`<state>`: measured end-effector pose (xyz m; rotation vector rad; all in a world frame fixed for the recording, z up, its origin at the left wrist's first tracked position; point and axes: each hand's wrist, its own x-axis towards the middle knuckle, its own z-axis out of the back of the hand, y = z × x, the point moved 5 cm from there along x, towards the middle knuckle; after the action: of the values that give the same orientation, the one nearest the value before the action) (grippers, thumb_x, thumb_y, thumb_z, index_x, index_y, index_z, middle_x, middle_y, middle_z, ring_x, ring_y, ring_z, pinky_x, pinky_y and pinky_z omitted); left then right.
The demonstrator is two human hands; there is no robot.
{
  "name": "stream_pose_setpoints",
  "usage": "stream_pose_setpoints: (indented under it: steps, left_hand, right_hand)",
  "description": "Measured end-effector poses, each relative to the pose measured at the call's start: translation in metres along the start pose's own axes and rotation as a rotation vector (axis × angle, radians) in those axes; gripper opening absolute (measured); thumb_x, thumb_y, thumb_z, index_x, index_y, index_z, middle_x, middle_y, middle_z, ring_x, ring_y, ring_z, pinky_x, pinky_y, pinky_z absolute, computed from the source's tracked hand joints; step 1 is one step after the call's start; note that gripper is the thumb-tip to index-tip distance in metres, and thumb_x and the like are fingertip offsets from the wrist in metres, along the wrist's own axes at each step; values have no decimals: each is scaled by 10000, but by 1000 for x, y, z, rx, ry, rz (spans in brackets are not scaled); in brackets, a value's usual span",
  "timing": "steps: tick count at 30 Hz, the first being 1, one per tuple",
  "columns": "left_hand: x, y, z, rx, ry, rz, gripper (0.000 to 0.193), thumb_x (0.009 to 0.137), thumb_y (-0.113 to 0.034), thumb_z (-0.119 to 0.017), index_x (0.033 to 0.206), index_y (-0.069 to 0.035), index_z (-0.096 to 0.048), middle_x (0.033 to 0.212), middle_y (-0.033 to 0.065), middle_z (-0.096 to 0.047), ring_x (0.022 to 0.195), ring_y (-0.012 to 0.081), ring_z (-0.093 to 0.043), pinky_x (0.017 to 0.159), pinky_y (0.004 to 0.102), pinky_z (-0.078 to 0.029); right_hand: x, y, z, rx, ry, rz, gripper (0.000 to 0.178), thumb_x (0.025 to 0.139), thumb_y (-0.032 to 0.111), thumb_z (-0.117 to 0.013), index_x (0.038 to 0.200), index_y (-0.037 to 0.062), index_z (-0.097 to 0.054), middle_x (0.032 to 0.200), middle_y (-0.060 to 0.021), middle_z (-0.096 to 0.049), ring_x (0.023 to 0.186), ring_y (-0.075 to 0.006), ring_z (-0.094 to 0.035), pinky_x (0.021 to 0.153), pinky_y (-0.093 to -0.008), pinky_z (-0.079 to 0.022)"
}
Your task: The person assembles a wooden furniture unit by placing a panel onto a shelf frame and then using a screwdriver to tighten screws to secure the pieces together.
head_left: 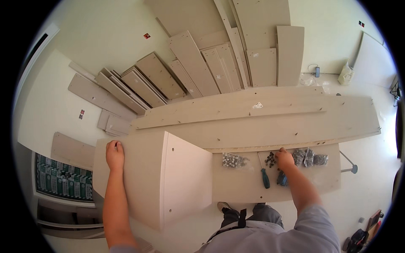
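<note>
My left hand point(114, 156) is curled over the far edge of a wide pale panel point(141, 177). Joined to that panel at its right is a white panel point(188, 173) with a round hole near each end of its edge. My right hand point(285, 158) reaches down with its fingers closed at a loose pile of small dark fittings point(270, 159); what lies between the fingertips is hidden. Left of the pile is a screwdriver point(265, 178) with a green handle. A clear bag of light-coloured fittings point(234, 160) and bags of grey hardware point(310, 157) flank the pile.
A long panel point(253, 130) with upright pegs lies across the far side. Many boards point(194, 63) lean against the back wall. A blue packet point(282, 178) sits below my right hand. Tools point(358, 240) stand on the floor at the lower right.
</note>
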<state>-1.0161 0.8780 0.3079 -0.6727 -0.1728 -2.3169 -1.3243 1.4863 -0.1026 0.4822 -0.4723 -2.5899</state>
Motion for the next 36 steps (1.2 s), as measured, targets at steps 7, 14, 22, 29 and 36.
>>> stream_pose_setpoints:
  steps: [7, 14, 22, 29, 36]
  left_hand:
    - [-3, 15, -7, -51, -65, -65, 162, 959, -168, -621, 1028, -33, -676, 1004, 126, -658, 904, 300, -636, 814, 377, -510]
    - [-47, -25, 15, -456, 72, 66, 238, 937, -153, -656, 1140, -30, -658, 1062, 95, -671, 904, 199, -623, 821, 328, -502]
    - [-282, -257, 102, -1352, 719, -559, 303, 911, -202, -682, 1142, -5, -679, 1165, 175, -690, 1082, 309, -667, 898, 424, -528]
    - [-387, -275, -65, -1932, 1258, 1260, 691, 1046, -606, -319, 1303, -9, -556, 1298, 174, -613, 1228, 352, -576, 1020, 497, -478]
    - [-436, -248, -110, -1902, 998, 1519, 261, 1059, -219, -458, 1187, -31, -586, 1041, 121, -645, 973, 269, -641, 874, 393, -568]
  right_hand:
    - [-8, -18, 16, 327, -159, -92, 328, 702, -27, -750, 1011, 81, -754, 1089, -115, -664, 985, -323, -679, 839, -422, -564]
    - [-50, -17, 27, 1459, -132, -398, 330, 791, -42, -745, 1112, 4, -682, 887, -42, -661, 757, -146, -653, 712, -284, -556]
    - [-136, 89, 44, 1539, 310, -206, 342, 802, -24, -774, 1132, -4, -686, 927, -68, -705, 795, -150, -675, 736, -289, -561]
    - [-176, 226, 72, 749, 357, 744, 332, 782, 20, -749, 1108, 81, -728, 1077, -110, -682, 942, -244, -701, 830, -346, -585]
    - [-170, 223, 32, 389, 275, 828, 272, 854, 205, -718, 1116, 133, -709, 1248, -77, -631, 1097, -295, -639, 924, -402, -547]
